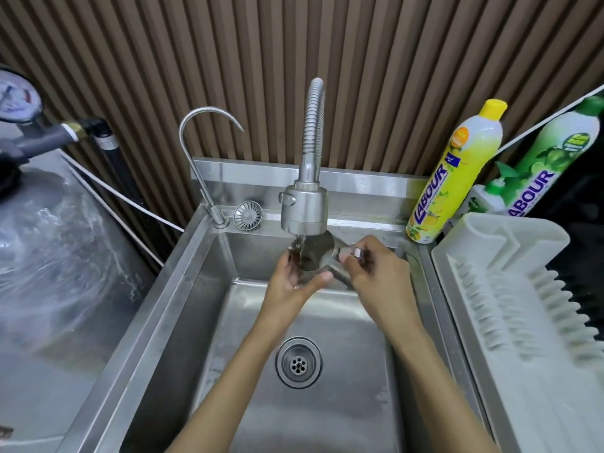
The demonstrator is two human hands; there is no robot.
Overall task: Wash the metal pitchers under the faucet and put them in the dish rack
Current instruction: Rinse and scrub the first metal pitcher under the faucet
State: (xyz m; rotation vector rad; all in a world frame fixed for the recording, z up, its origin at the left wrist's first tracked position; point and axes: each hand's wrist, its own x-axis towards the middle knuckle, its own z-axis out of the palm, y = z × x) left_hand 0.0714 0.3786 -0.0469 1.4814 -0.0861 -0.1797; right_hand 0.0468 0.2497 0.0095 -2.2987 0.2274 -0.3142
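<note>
From the left, I see a slim gooseneck tap point(202, 152) at the corner of the steel sink point(183, 289), then my left hand point(291, 279) cupped open under one small shiny metal pitcher point(313, 253), held tilted over the basin beneath the flexible faucet point(305, 204) with a thin stream running into it. My right hand point(376, 266) is closed around its handle. Further right stand two soap bottles, one yellow point(454, 171), one green point(552, 158), behind one white dish rack point(523, 289).
</note>
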